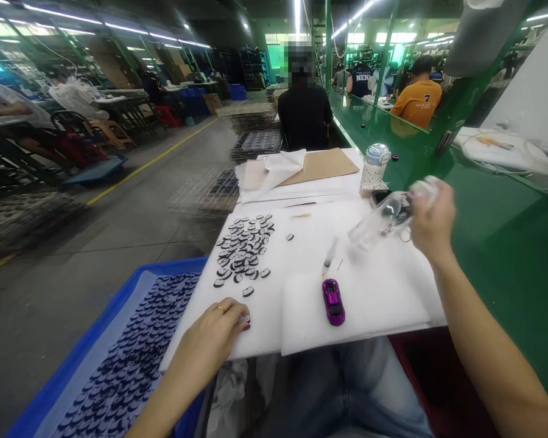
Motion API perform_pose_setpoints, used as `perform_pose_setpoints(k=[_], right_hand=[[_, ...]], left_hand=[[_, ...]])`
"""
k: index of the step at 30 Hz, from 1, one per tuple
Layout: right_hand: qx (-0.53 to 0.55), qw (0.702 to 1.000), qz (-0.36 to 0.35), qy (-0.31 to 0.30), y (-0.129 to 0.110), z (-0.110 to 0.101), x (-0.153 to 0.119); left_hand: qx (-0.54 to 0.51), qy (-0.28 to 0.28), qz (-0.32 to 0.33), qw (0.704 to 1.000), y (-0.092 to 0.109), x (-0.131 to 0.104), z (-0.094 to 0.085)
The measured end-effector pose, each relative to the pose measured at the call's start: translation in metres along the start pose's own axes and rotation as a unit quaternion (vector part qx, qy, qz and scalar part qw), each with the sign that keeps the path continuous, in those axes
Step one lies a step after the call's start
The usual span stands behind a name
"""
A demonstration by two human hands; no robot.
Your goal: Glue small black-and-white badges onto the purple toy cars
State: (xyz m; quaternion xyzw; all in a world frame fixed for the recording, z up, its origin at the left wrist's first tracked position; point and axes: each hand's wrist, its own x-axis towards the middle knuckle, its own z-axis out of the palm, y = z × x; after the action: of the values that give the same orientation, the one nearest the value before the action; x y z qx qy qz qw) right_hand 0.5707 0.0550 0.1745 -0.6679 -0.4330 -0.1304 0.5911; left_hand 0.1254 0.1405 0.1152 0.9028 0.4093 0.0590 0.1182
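My left hand (219, 322) rests at the front left of the white foam-covered table, its fingertips closed on a small curved part (243, 318), mostly hidden by them. Just beyond lies a heap of similar dark-edged, pale-faced parts (244, 249). On the right, my right hand (433, 216) is raised, gripping a tilted clear bottle (379, 222) by its whitish top end; motion blurs both. A purple toy car (333, 302) sits on a foam sheet (374, 310) in front of me. Behind the car lies a slim, blurred, translucent tube (330, 255), apart from both hands.
A blue tray (132, 286) full of dark curved pieces stands at the lower left. Cardboard (322, 167) and a lidded drink bottle (375, 165) are at the table's back. A green bench (493, 255) runs along the right. A person in black (304, 115) sits ahead.
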Motion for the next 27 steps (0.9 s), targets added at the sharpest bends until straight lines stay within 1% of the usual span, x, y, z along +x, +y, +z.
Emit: perform_pose_setpoints(k=[2, 3, 4, 5, 6, 7, 8, 9, 10, 11, 12, 13, 14, 15, 16, 17, 18, 19, 20, 22, 23, 24, 25, 27], right_hand=[[-0.018, 0.998, -0.027, -0.053, -0.017, 0.014, -0.002], [-0.019, 0.996, -0.036, -0.082, -0.026, 0.019, -0.002], [-0.023, 0.993, -0.042, -0.106, -0.033, 0.024, -0.001], [-0.027, 0.991, -0.046, -0.119, -0.040, 0.026, 0.001], [-0.032, 0.991, -0.049, -0.119, -0.045, 0.027, 0.003], [-0.037, 0.992, -0.052, -0.108, -0.049, 0.024, 0.006], [-0.042, 0.994, -0.054, -0.089, -0.051, 0.020, 0.009], [-0.048, 0.995, -0.057, -0.065, -0.051, 0.014, 0.011], [-0.054, 0.996, -0.058, -0.042, -0.049, 0.007, 0.013], [-0.058, 0.996, -0.056, -0.022, -0.046, -0.002, 0.013], [-0.059, 0.997, -0.051, -0.005, -0.044, -0.010, 0.011], [-0.054, 0.997, -0.046, 0.014, -0.042, -0.018, 0.006], [-0.043, 0.998, -0.041, 0.035, -0.041, -0.024, -0.002], [-0.025, 0.998, -0.038, 0.053, -0.043, -0.029, -0.013], [-0.003, 0.997, -0.038, 0.066, -0.049, -0.032, -0.027], [0.016, 0.997, -0.041, 0.063, -0.057, -0.032, -0.044], [0.032, 0.997, -0.049, 0.043, -0.067, -0.030, -0.063], [0.038, 0.998, -0.059, 0.002, -0.079, -0.026, -0.082], [0.041, 0.995, -0.071, -0.060, -0.092, -0.020, -0.100], [0.074, 0.975, -0.131, -0.161, -0.114, -0.006, -0.129], [0.091, 0.963, -0.164, -0.194, -0.122, 0.002, -0.139], [0.103, 0.953, -0.194, -0.209, -0.127, 0.008, -0.145], [0.104, 0.947, -0.218, -0.210, -0.129, 0.012, -0.148], [0.085, 0.946, -0.249, -0.191, -0.129, 0.014, -0.146]], left_hand=[[-0.002, 0.005, 0.000, 1.000, 0.002, -0.003, -0.004], [-0.016, 0.024, -0.003, 1.000, 0.004, -0.006, -0.005], [-0.043, 0.056, -0.009, 0.997, 0.010, -0.009, -0.006], [-0.082, 0.102, -0.019, 0.991, 0.018, -0.012, -0.006], [-0.136, 0.150, -0.031, 0.979, 0.030, -0.014, -0.005], [-0.202, 0.190, -0.041, 0.960, 0.045, -0.015, -0.003], [-0.278, 0.218, -0.053, 0.934, 0.062, -0.015, -0.001], [-0.371, 0.212, -0.055, 0.902, 0.081, -0.012, 0.001], [-0.480, 0.188, -0.052, 0.855, 0.099, -0.008, 0.005], [-0.594, 0.167, -0.051, 0.786, 0.117, -0.003, 0.008], [-0.697, 0.132, -0.048, 0.703, 0.132, 0.002, 0.012], [-0.771, 0.098, -0.054, 0.627, 0.143, 0.008, 0.016], [-0.809, 0.077, -0.060, 0.580, 0.152, 0.013, 0.019], [-0.833, 0.060, -0.067, 0.546, 0.157, 0.017, 0.022], [-0.843, 0.052, -0.075, 0.530, 0.159, 0.019, 0.024], [-0.847, 0.049, -0.080, 0.523, 0.160, 0.020, 0.026], [-0.853, 0.047, -0.085, 0.513, 0.160, 0.020, 0.026], [-0.858, 0.045, -0.089, 0.504, 0.159, 0.019, 0.027], [-0.862, 0.042, -0.091, 0.497, 0.158, 0.018, 0.027], [-0.867, 0.038, -0.096, 0.488, 0.157, 0.015, 0.026], [-0.868, 0.035, -0.097, 0.486, 0.157, 0.015, 0.026], [-0.869, 0.033, -0.099, 0.484, 0.157, 0.014, 0.026], [-0.869, 0.031, -0.102, 0.483, 0.157, 0.014, 0.026], [-0.869, 0.030, -0.107, 0.482, 0.157, 0.014, 0.026]])
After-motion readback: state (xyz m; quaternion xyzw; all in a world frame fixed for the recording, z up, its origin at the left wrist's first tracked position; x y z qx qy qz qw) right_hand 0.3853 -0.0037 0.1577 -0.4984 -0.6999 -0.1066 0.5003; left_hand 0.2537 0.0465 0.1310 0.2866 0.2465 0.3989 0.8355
